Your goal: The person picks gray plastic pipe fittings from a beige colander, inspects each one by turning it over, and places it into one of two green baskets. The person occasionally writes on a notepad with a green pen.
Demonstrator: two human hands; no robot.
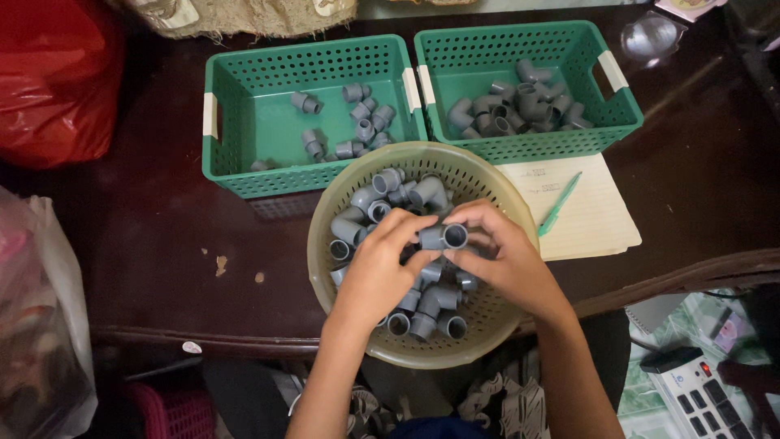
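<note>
Both hands over a round beige perforated basket (496, 183) at the near edge of a dark wooden table (162, 219), heaped with grey plastic pipe fittings (382, 213). One grey fitting (444, 236), a short piece with an open round mouth turned rightward, lifted just above the heap and pinched from both sides: left hand (375, 272) with fingers curled together onto its left end, right hand (500, 256) with fingertips (467, 218) closed over its top and right end. Best handled, judging from this grip, by holding at the ends, keeping the open mouth in view and lifting straight up clear of the neighbouring pieces, loosely piled and apt to shift or tumble. Farther back, two green slotted baskets side by side: the left green basket (236, 154) with a sparse scatter of small grey couplings (361, 114), the right green basket (617, 122) with a denser cluster of grey elbows (520, 106). Right of the round basket, a cream paper pad (593, 219) bearing a green pen (559, 203). Red bag (57, 73) at far left; white power strip (699, 398) low at near right. Near rims of the green baskets standing close behind the round basket, in the path of any reach to the far side.
</note>
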